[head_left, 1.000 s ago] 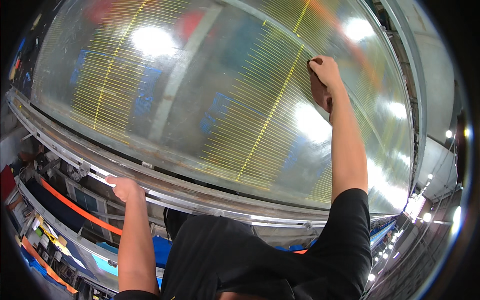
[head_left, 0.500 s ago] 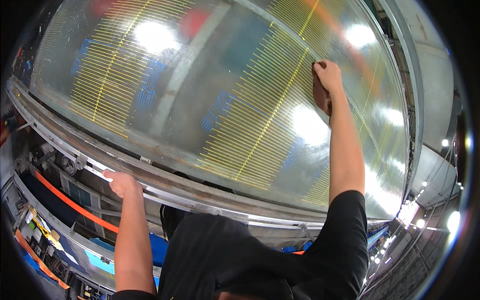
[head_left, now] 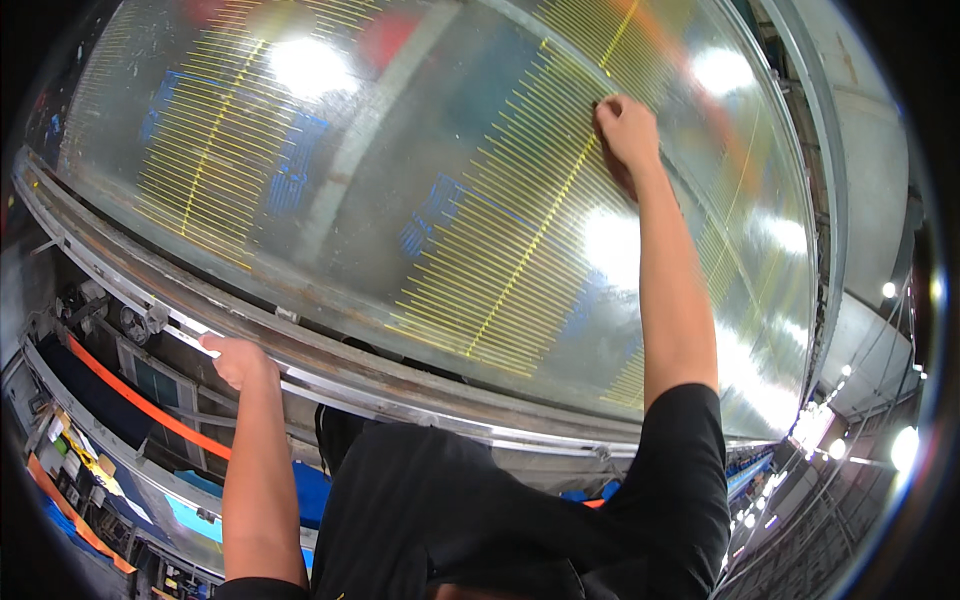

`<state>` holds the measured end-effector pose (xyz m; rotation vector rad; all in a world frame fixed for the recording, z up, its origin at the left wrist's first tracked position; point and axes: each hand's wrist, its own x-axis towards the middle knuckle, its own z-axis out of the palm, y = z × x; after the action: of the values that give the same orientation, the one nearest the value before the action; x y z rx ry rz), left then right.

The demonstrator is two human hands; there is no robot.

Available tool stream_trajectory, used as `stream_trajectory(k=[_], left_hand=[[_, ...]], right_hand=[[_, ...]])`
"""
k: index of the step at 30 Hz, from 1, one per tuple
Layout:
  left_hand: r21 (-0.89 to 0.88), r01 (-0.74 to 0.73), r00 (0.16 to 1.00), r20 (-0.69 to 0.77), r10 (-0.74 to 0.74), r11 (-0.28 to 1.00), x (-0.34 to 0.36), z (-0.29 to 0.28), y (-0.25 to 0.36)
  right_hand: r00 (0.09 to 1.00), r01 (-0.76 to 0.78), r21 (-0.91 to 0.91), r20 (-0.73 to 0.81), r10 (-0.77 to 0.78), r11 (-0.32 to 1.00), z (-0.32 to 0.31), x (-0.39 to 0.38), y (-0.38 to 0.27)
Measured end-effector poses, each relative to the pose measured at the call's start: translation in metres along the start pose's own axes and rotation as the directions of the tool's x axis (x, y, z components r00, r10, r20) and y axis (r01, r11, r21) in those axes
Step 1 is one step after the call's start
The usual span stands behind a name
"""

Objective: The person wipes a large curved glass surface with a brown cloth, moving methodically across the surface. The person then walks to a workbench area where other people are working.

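The right hand (head_left: pixel 628 132) is closed in a pinch, thumb against fingers, on a brown piece (head_left: pixel 618 170) that hangs below the knuckles; whether it is cloth or a stiffer sheet I cannot tell. The piece lies over the worktop (head_left: pixel 390 190), just beside the upper end of the dashed line through the middle group of yellow lines (head_left: pixel 528 250). How hard it meets the surface is hidden by the hand. The left hand (head_left: pixel 240 362) is curled over the metal rail (head_left: pixel 350 397) along the near edge, with its fingertips out of sight. The step in hand looks like working the brown piece over the marked area while the left hand braces; a further move there would call for a firm pinch, an even touch and some reach from the right arm. Blue marks (head_left: pixel 437 205) flank the yellow ones, and bright glare (head_left: pixel 615 245) sits near the right forearm. Below the rail, to the left, an orange strip (head_left: pixel 150 402) slants past the left forearm.
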<state>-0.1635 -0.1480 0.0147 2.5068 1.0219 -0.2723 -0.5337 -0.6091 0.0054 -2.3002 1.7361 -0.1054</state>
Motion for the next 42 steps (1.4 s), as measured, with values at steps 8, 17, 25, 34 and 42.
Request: stream_trajectory(k=[8, 17, 25, 34, 42], left_hand=[[0.037, -0.049, 0.999, 0.010, 0.049, 0.998, 0.006, 0.004, -0.018], [0.116, -0.118, 0.986, -0.104, 0.131, 0.986, 0.023, 0.010, -0.024], [0.058, -0.073, 0.988, -0.134, 0.081, 0.996, 0.020, -0.007, -0.025], [0.113, -0.117, 0.982, -0.138, 0.132, 0.987, 0.041, 0.027, -0.040], [0.072, -0.043, 0.999, 0.026, 0.041, 0.996, 0.013, 0.001, -0.011]], right_hand=[[1.000, -0.011, -0.090, -0.021, 0.009, 0.996, -0.001, 0.006, 0.011], [0.999, -0.029, 0.037, 0.037, 0.027, 0.999, 0.010, 0.017, 0.062], [0.976, 0.220, 0.063, -0.008, -0.220, 0.974, 0.053, -0.008, 0.076], [0.876, 0.088, 0.347, 0.419, -0.239, 0.934, -0.033, -0.078, -0.052], [0.967, -0.151, 0.193, -0.177, 0.186, 0.969, -0.075, -0.114, 0.082]])
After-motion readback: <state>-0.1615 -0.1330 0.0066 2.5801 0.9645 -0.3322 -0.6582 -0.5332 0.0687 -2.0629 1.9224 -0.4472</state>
